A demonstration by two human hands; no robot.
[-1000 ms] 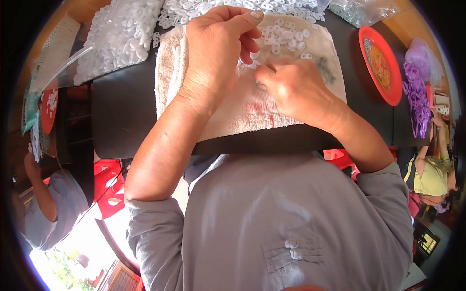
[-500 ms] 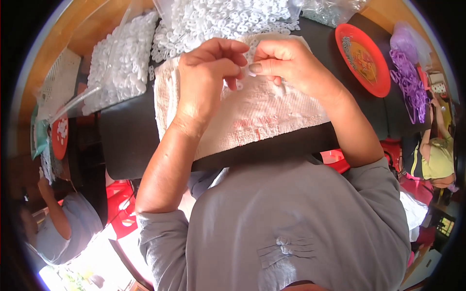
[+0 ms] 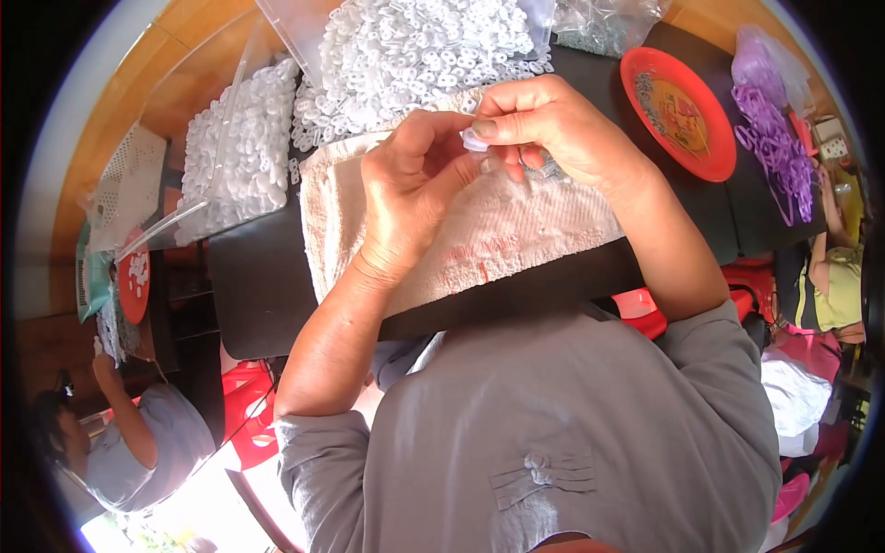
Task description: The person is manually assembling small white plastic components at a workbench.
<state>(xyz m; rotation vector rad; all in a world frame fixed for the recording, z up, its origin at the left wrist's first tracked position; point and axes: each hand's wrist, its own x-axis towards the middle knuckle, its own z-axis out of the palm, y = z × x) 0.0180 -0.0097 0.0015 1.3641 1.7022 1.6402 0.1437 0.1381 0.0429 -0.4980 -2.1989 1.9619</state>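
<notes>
Both hands meet above a cream towel with red lettering (image 3: 461, 241). Between their fingertips is a small white plastic piece (image 3: 474, 141), too small for its full shape to show. My right hand (image 3: 558, 124) pinches it between thumb and forefinger. My left hand (image 3: 415, 175) is curled, with its thumb and forefinger closed about the same piece; its other fingers are partly hidden. Just beyond the towel lies a large heap of white plastic pieces with holes (image 3: 415, 60), spilling from a clear bin.
A second clear container of white pieces (image 3: 241, 147) stands left on the black table (image 3: 263, 295). On the right are a red oval tray (image 3: 725, 152) with small grey items, purple strips (image 3: 776, 138) and a clear bag (image 3: 608, 26). Other people sit at either side.
My hands have drawn together, the left moving right and slightly nearer me. The white piece now shows more plainly between the fingertips. The whole view has shifted slightly.
</notes>
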